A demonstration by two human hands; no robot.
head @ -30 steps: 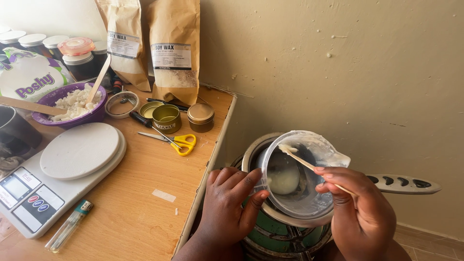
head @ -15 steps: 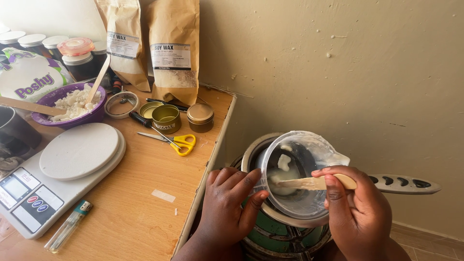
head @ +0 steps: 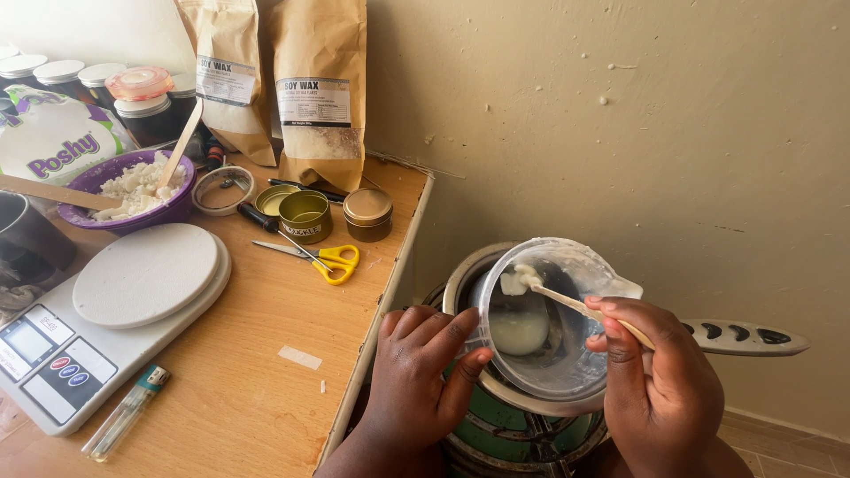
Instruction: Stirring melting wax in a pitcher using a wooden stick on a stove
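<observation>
Left hand point(head: 421, 372) is gripping the clear plastic jug point(head: 544, 314), tilted over the pot point(head: 478, 274). Right hand point(head: 660, 381) is pinching a wooden stick point(head: 575, 305), scraping soft wax point(head: 518, 329) off the jug wall. Judged: scraping step; the remaining wall residue needs working downward.

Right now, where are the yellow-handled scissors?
In the head view, the scissors lie on the wooden table, left of the hands, just below the gold tins.

stick point(head: 567, 301): tip lifted from melted pool to cup's far wall | right hand point(head: 660, 372): turned, raised slightly
</observation>
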